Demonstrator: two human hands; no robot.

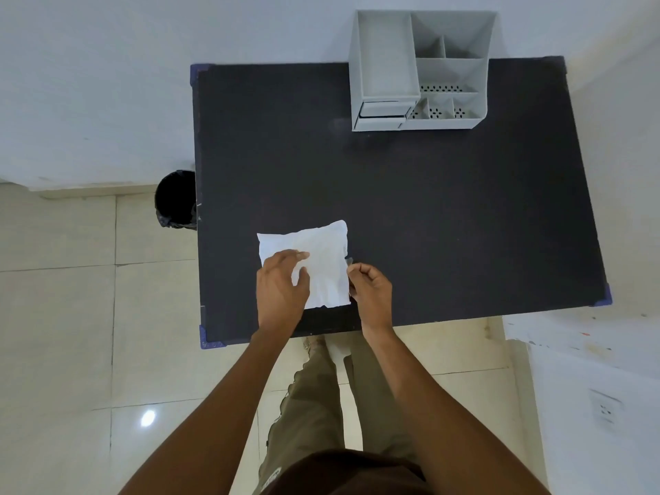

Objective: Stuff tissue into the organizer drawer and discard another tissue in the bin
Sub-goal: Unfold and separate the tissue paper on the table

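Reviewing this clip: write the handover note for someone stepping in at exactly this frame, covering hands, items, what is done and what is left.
Left hand: fingers spread, pressing flat on the tissue.
Right hand: pinching the tissue's right edge.
The tissue lies near the front edge of the black table.
Organizer stands at the far edge; its drawer looks slightly open, no tissue visible in it.
Bin stands on the floor beside the table's left side.
Done: nothing placed yet.
Left: stuff tissue into the drawer, discard another in the bin.
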